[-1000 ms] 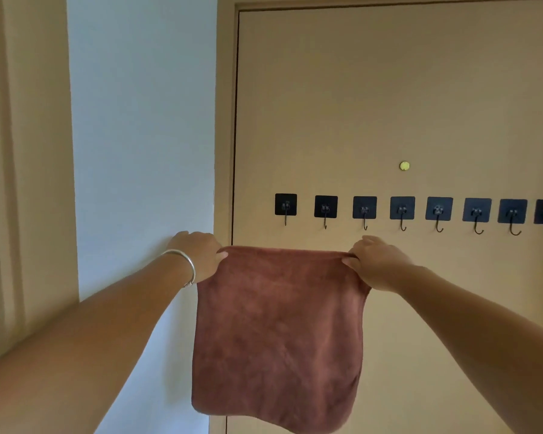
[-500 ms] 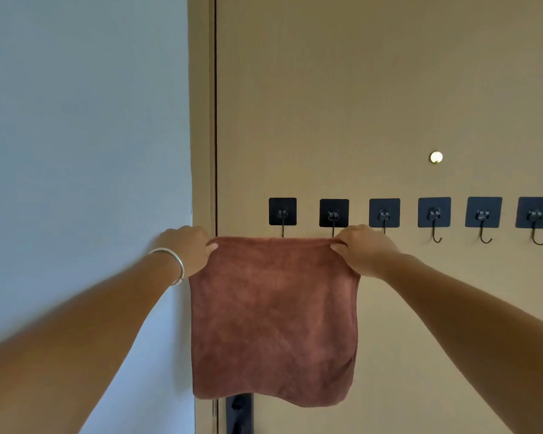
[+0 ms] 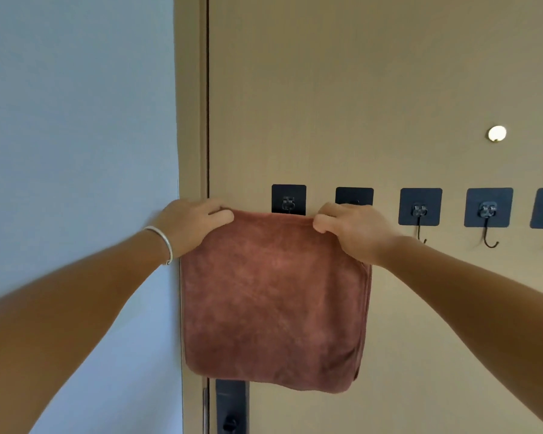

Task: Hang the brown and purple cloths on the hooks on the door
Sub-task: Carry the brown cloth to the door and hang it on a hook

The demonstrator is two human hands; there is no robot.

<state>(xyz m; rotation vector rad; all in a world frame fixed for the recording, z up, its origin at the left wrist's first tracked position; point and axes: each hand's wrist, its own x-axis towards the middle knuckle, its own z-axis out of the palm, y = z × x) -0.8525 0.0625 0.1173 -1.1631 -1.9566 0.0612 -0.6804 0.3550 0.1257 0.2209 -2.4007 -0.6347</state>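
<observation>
Brown cloth (image 3: 273, 296) has risen to the two hooks (image 3: 288, 204) nearest the door edge; left hand (image 3: 190, 225) and right hand (image 3: 353, 231) pinch its top corners. Hooking imminent.

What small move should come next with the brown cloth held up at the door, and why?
Probably lift the brown cloth slightly and press its top edge onto the leftmost hook. The left hand and right hand grip its top corners, and the edge already covers that hook's prong, though nothing shows it caught.
</observation>
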